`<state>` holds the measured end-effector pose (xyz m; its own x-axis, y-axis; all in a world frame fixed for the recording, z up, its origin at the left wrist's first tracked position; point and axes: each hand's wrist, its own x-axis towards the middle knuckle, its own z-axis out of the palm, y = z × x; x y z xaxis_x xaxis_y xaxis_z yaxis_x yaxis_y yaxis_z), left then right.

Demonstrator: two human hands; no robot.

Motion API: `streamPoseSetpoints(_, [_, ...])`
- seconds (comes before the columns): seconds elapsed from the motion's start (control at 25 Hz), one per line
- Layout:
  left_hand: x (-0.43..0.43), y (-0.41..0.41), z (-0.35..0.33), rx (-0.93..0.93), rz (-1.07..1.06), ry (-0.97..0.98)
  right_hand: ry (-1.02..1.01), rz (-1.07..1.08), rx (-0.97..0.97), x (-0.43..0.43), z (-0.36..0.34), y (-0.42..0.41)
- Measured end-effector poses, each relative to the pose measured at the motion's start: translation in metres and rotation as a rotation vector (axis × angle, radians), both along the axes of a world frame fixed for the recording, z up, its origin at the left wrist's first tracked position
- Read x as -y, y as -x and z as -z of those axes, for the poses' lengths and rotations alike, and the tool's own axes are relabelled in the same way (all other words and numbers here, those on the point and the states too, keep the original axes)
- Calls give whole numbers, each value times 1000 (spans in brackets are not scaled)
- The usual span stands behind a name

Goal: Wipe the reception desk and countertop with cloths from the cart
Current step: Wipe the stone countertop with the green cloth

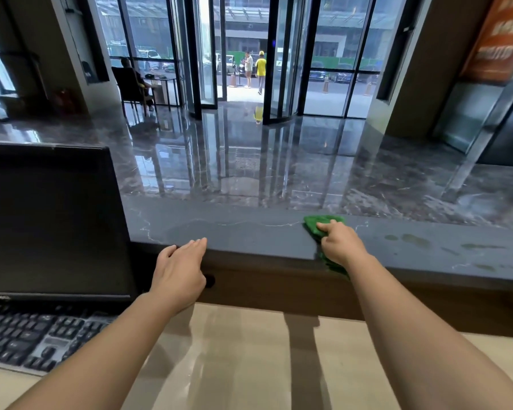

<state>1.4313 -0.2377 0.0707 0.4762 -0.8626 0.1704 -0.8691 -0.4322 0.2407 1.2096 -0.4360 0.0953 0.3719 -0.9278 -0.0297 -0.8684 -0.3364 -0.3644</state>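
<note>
The right hand (339,245) grips the green cloth (317,224) on the dark tabletop (249,235) at 4 o'clock, the left hand (179,270) rests flat and loose on its edge at 7 o'clock, so it looks best to press down and wipe toward the wet spots (415,241) at 3 o'clock.

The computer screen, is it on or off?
Off, or at least dark: the computer screen is plain black all over, with no picture or glow. Whether it is only asleep cannot be told.
</note>
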Motion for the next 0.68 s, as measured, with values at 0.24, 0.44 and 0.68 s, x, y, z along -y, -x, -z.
streamPoseSetpoints(0.24, [-8, -16, -2, 50, 47, -54, 16, 294, -52, 25, 5, 7])
streamPoseSetpoints(0.44, [-9, -34, 0, 5, 131, -63, 51, 192, -101, 19, 3, -57])
streamPoseSetpoints(0.68, [-12, -45, -1, -26, 201, -48, 32, -227, -30, -26, 2, -191])
